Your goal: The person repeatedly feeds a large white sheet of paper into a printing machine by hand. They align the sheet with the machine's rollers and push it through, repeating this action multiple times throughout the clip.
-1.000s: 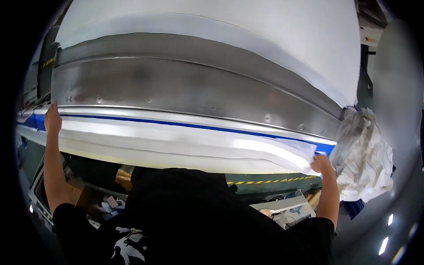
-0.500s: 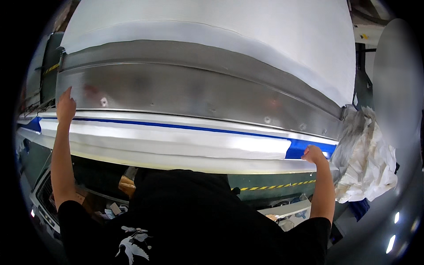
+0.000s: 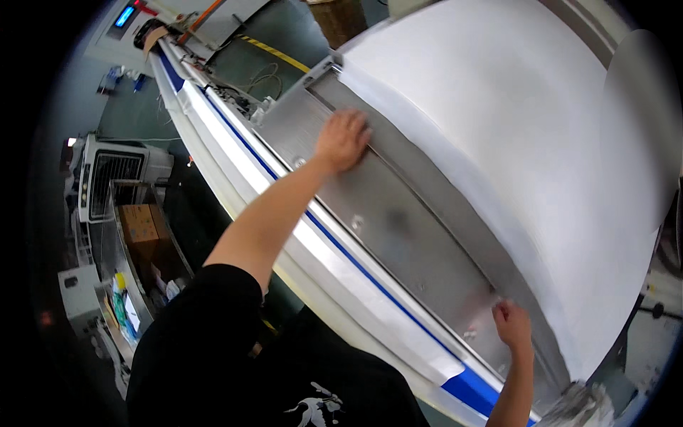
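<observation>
My left hand [image 3: 343, 139] lies over the far part of a long grey metal plate [image 3: 384, 206], fingers spread across its raised line and slightly blurred. Over the nearer part of the same plate, my right hand [image 3: 512, 324] is curled closed; whatever its fingers may hold is hidden. A broad white sheet [image 3: 512, 128] covers the surface beyond the plate, its curved edge along the metal. On my side runs a long white padded strip [image 3: 348, 270] with a thin blue line, ending in a blue patch [image 3: 471, 390] near my right forearm.
Crumpled whitish cloth [image 3: 580, 407] hangs at the plate's near end. To the left stand a white air cooler [image 3: 117, 174] and a bin with a cardboard box [image 3: 141, 224]. Yellow-black tape [image 3: 277, 54] marks the floor; a brown carton [image 3: 338, 21] stands beyond.
My view has turned to the left along the plate. My left hand now lies spread on the metal; my right hand has left the white strip's edge and is over the plate.
</observation>
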Tool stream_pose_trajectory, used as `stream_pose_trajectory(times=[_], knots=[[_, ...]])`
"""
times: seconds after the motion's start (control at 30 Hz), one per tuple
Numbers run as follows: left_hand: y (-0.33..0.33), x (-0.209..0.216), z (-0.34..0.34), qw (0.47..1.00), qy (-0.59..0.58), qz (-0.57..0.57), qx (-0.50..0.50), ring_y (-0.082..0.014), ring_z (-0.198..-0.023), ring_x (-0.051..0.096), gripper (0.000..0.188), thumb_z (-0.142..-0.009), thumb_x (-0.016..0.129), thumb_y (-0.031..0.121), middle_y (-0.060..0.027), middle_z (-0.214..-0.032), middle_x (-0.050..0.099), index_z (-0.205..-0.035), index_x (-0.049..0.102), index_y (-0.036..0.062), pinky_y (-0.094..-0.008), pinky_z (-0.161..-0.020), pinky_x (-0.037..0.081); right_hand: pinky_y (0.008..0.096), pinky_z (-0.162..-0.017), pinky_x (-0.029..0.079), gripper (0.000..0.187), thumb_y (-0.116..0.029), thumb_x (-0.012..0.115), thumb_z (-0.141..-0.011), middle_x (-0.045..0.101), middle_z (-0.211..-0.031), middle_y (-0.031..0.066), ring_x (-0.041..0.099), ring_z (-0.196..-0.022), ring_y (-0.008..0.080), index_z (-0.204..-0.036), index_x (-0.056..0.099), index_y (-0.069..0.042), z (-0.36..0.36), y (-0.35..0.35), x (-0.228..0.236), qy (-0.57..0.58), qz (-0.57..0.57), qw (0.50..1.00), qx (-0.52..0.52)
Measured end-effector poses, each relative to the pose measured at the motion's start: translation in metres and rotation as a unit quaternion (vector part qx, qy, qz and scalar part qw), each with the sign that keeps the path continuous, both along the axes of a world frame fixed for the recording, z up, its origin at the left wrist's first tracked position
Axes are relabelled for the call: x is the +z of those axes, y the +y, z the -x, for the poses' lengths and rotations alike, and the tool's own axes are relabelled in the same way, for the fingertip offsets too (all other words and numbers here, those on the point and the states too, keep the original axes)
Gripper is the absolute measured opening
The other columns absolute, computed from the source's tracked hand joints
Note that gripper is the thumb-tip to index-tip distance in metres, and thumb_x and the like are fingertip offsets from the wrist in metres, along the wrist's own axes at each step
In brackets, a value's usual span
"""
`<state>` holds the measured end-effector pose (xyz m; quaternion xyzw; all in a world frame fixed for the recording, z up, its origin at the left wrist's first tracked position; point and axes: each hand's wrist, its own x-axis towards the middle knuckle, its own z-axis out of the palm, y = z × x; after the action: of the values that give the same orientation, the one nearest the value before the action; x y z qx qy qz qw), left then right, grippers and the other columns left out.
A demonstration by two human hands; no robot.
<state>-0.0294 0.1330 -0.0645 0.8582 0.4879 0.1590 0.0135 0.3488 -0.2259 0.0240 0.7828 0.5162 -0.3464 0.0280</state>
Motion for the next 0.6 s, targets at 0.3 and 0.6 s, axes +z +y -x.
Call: stream_pose_trajectory(times=[0.3, 0.6], knots=[[0.003, -0.01, 0.008, 0.995, -0.103, 0.003, 0.001, -0.0281, -0.12, 0.046, 0.04, -0.086, 0.055, 0.022, -0.012, -0.124, 0.051, -0.122, 0.05, 0.005, -0.044, -0.108, 0.03, 0.0378, -0.068, 0.049, 0.022, -0.025, 0.056, -0.085, 0.065, -0.078, 0.0141, 0.063, -0.074, 0.0309, -0.089, 0.063, -0.004, 0.144, 0.356, -0.009, 0.147, -0.243, 0.955, 0.091], [0.011, -0.006, 0.008, 0.994, -0.106, 0.032, 0.012, -0.0277, -0.121, 0.045, 0.042, -0.085, 0.055, 0.02, -0.012, -0.124, 0.051, -0.123, 0.048, 0.0049, -0.0443, -0.107, 0.03, 0.0374, -0.074, 0.051, 0.024, -0.026, 0.062, -0.08, 0.068, -0.081, 0.0141, 0.065, -0.076, 0.0303, -0.086, 0.066, -0.003, 0.201, 0.511, -0.039, 0.159, -0.31, 0.93, 0.116]])
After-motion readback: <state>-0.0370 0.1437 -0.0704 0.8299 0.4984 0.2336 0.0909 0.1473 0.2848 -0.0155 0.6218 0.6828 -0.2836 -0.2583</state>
